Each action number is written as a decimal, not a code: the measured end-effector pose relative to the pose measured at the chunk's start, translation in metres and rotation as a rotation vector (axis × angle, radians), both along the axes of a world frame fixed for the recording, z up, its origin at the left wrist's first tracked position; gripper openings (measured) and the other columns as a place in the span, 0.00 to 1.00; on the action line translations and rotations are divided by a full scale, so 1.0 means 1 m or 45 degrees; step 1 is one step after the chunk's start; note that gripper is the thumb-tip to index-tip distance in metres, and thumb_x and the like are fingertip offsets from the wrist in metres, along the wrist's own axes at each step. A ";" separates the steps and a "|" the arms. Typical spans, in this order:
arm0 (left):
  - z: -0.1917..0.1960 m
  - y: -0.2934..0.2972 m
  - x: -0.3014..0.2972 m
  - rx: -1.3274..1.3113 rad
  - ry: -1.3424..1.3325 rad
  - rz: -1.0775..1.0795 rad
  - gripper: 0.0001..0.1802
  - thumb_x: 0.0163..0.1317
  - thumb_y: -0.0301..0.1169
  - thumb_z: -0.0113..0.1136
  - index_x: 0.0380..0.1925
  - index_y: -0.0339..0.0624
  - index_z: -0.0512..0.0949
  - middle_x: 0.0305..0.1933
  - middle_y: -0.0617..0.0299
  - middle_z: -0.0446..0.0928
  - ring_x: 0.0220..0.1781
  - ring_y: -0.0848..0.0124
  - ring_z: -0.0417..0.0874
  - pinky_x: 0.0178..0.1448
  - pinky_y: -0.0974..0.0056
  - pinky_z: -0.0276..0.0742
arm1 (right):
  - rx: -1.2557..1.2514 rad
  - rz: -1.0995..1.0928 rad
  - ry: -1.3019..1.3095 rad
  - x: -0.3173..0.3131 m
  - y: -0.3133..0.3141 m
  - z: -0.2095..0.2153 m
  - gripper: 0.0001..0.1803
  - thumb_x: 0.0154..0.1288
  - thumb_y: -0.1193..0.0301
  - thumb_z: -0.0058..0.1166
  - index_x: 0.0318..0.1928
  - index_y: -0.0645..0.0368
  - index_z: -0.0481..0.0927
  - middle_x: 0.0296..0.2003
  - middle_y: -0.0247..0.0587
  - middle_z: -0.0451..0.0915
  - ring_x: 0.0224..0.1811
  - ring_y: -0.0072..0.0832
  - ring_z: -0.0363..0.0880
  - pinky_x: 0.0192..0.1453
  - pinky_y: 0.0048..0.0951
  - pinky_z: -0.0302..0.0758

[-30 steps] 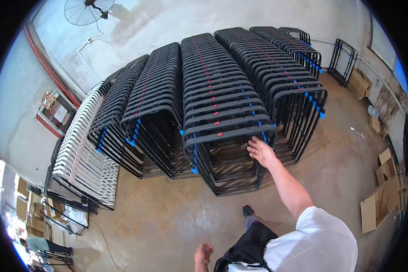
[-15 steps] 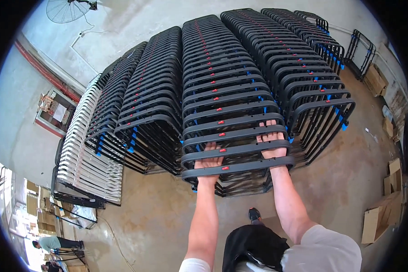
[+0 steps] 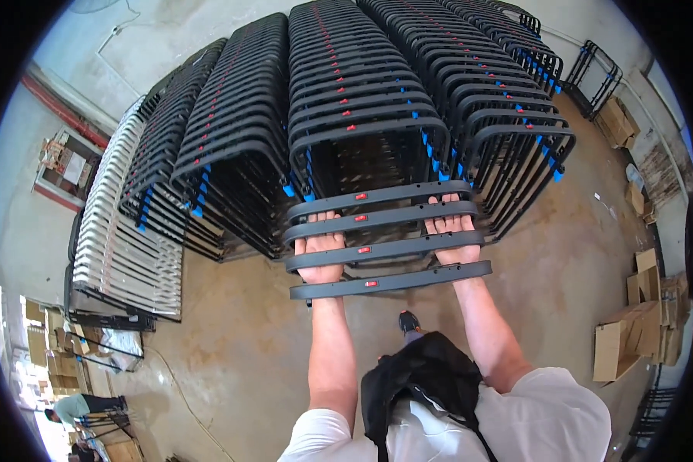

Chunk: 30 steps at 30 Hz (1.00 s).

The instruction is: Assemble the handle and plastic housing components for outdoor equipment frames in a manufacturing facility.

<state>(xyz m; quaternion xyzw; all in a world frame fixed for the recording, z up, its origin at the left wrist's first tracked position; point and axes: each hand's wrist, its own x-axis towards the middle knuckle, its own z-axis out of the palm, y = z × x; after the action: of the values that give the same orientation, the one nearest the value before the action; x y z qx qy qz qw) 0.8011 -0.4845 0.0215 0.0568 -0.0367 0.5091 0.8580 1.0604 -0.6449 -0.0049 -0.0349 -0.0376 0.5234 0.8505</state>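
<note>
- While both forearms reach forward, four black U-topped metal frames (image 3: 396,246) hang between the hands, their top bars roughly parallel, each with a red tab near mid-bar.
- Left hand (image 3: 319,245): open, palm up, under the left ends of the bars; bars cross over palm and fingers.
- Right hand (image 3: 449,225): open, palm up, under the right ends, bars likewise crossing over it; cannot tell whether the fingertips hook any bar.
- Position of the four frames: near side of the middle row of black frames (image 3: 354,92), a gap between them and its nearest bar.
- Blue fittings visible on legs of the row.
- Left: row of white frames (image 3: 112,200), near a red pipe (image 3: 69,108) on the wall.
- Right: open cardboard box (image 3: 627,335) on the brown floor (image 3: 231,308).
- Left, near edge: another person (image 3: 73,408), bent forward beside dark frames.
</note>
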 end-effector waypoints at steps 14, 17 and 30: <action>0.064 -0.208 -0.091 0.046 -0.132 0.223 0.36 0.83 0.45 0.27 0.82 0.33 0.53 0.89 0.52 0.49 0.91 0.57 0.43 0.93 0.49 0.33 | -0.024 0.182 -0.232 -0.062 -0.149 0.069 0.29 0.89 0.54 0.28 0.79 0.47 0.67 0.80 0.29 0.66 0.84 0.40 0.58 0.88 0.51 0.53; 0.076 -0.274 -0.102 0.072 -0.129 0.391 0.36 0.82 0.44 0.29 0.82 0.33 0.52 0.89 0.52 0.49 0.91 0.56 0.44 0.93 0.49 0.33 | 0.160 0.430 -0.206 -0.059 -0.180 0.066 0.29 0.88 0.53 0.28 0.80 0.48 0.66 0.80 0.30 0.66 0.84 0.41 0.58 0.88 0.51 0.53; 0.124 -0.662 -0.030 -0.089 -0.135 1.345 0.32 0.84 0.45 0.37 0.79 0.38 0.63 0.85 0.54 0.61 0.87 0.58 0.57 0.92 0.52 0.46 | 0.537 1.462 -0.282 -0.023 -0.322 0.098 0.29 0.88 0.57 0.34 0.82 0.50 0.62 0.83 0.36 0.61 0.86 0.38 0.54 0.89 0.48 0.52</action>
<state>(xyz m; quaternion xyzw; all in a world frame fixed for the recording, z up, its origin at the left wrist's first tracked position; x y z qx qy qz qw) 0.7714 -1.1470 0.1454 0.0132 -0.0294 0.8751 0.4829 1.0373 -0.9667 0.0931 0.1057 -0.2410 0.8718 0.4131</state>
